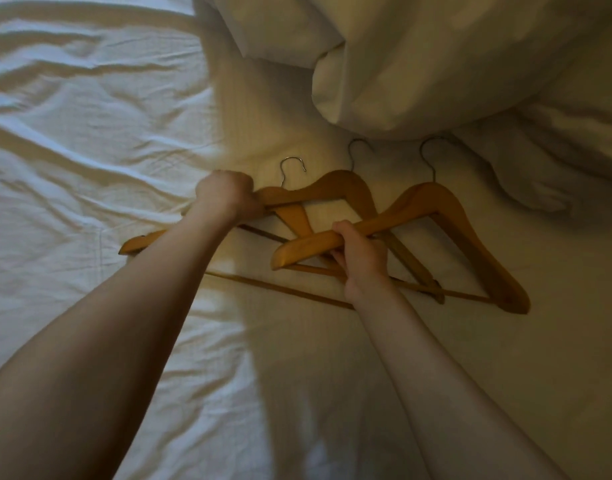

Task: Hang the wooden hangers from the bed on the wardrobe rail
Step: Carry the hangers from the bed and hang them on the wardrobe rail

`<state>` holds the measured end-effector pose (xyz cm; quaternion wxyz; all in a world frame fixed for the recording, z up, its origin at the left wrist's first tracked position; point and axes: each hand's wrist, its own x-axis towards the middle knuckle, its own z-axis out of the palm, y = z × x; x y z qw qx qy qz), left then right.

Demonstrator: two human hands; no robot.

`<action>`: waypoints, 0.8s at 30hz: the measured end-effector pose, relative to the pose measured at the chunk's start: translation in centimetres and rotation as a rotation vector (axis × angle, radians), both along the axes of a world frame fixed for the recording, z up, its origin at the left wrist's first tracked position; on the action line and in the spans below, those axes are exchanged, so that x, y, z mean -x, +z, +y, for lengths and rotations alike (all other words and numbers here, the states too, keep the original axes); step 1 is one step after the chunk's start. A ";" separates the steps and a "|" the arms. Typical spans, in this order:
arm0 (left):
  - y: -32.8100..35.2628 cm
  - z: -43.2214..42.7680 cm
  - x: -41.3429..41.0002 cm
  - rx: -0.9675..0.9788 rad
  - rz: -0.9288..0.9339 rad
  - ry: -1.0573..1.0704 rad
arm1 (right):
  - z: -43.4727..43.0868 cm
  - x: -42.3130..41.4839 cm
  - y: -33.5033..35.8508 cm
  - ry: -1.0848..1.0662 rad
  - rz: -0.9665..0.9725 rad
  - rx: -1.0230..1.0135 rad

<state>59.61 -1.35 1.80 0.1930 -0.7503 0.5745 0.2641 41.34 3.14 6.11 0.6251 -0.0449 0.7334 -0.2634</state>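
Fingers [343, 233] of the right hand [363, 268] curl round the arm of the rightmost hanger [446, 209]. The left hand [228, 197] is clenched where two other hangers [346, 185] overlap on the bed [89, 140]. Their bars cross under the right fingers, so lifting could snag and pull one loose. The hooks beyond may catch the duvet [418, 71].

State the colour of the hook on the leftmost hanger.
Silver-grey metal: the hook of the leftmost hanger shows best in the head view.
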 end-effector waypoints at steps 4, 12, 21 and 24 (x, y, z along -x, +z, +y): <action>2.4 1.5 0.9 0.129 0.118 0.039 | 0.6 -0.4 1.0 0.010 0.052 -0.029; 7.1 4.7 2.3 0.101 0.392 0.251 | 3.0 0.4 4.5 0.030 0.061 -0.009; 10.2 14.8 5.0 0.142 0.789 0.746 | 8.8 1.9 8.5 0.017 0.074 0.085; 10.8 19.1 6.5 0.188 0.869 0.840 | 12.0 3.4 9.5 0.009 0.054 0.119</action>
